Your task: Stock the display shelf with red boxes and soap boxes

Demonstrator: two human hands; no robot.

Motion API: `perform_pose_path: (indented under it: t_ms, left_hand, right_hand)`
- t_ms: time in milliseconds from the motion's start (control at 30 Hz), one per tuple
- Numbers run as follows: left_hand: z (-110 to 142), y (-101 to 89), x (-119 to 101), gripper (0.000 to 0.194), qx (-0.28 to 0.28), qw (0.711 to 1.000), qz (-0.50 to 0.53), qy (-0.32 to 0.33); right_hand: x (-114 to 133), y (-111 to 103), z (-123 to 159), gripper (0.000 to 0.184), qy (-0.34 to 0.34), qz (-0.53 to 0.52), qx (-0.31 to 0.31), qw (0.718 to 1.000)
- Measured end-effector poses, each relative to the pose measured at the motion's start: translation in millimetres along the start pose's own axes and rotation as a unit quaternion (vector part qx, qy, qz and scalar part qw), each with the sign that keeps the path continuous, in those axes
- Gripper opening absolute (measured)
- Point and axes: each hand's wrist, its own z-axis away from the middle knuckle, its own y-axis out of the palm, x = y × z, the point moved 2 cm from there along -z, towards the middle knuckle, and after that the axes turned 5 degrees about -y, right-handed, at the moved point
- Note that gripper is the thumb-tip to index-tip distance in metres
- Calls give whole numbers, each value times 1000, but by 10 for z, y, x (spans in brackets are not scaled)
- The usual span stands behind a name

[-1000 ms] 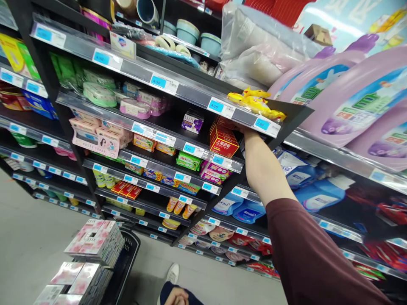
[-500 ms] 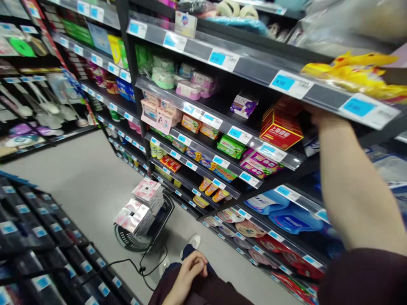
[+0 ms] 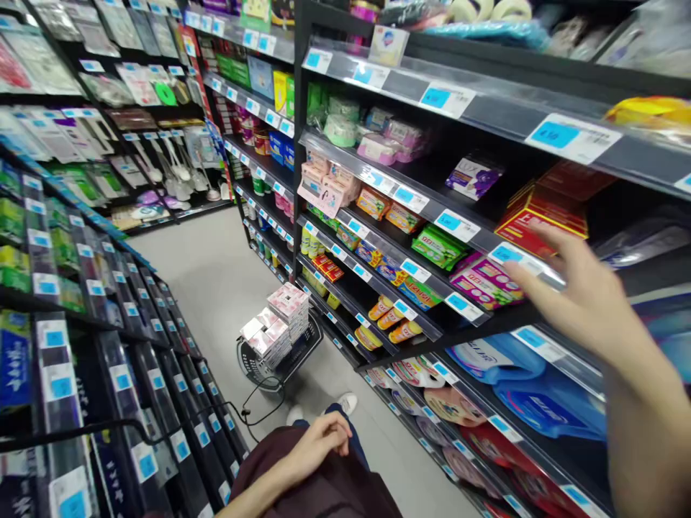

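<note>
My right hand (image 3: 580,298) is in front of the shelf edge at the right, fingers apart and nothing in them. Its fingertips overlap a red and gold soap box (image 3: 543,216) in the view; whether they touch it I cannot tell. Left of that box stands a purple and white LUX soap box (image 3: 473,176). Below lie purple soap packs (image 3: 486,280) and a green soap pack (image 3: 438,244). My left hand (image 3: 324,435) rests low in front of my body, its fingers loosely curled together, with no object visible in it.
A dark basket (image 3: 253,370) on the floor holds stacked pink and white boxes (image 3: 288,302). A black cable (image 3: 178,430) runs from the left shelves towards it. Shelves with price tags line both sides of the aisle. Blue bottles (image 3: 548,406) lie on a lower right shelf.
My right hand has come out from the shelf behind the red box and now shows open in front of it. The view has swung right. My left hand stays low before my body.
</note>
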Motion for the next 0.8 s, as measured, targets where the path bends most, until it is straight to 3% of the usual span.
perform_pose_path:
  t_ms: [67,133,267,333,400,433,533,567,633,733,800]
  left_hand:
    - [31,-11,22,30,-13,1000,-2,-7]
    - [51,-27,45,30,-19,1000,0,-8]
    - [84,-96,88,31,-35,999,3,-2]
    - [97,-148,91,31,-51,999,4,3]
    - [99,-203,76,30,-72,997,13,12]
    - [96,-228,64,29,-82,996,19,16]
    - [64,-292,34,26,-110,993,36,26]
    - [47,-310,32,25,-119,992,40,28]
    - [3,-348,43,25,-135,989,47,28]
    - [-95,-412,83,27,-146,988,49,21]
    - [-176,-470,98,30,-162,985,48,17]
  right_hand:
    - [289,220,221,61,-42,-96,77,992]
    - [509,596,504,55,-64,-197,212,955]
    - [634,1704,1394,58,-35,-301,502,810]
    - [596,2260,1913,62,7,-247,589,769]
    - [595,2682,2356,67,44,-244,619,745]
    - [618,2832,2526,72,72,-296,619,724]
    - [708,3092,2797,84,125,-469,610,627]
    - [716,3154,2809,86,136,-499,599,611]
    - [669,3305,2742,84,154,-514,561,630]
    - [468,3652,2512,83,204,-478,466,716]
    - [314,3934,2318,86,245,-439,416,758]
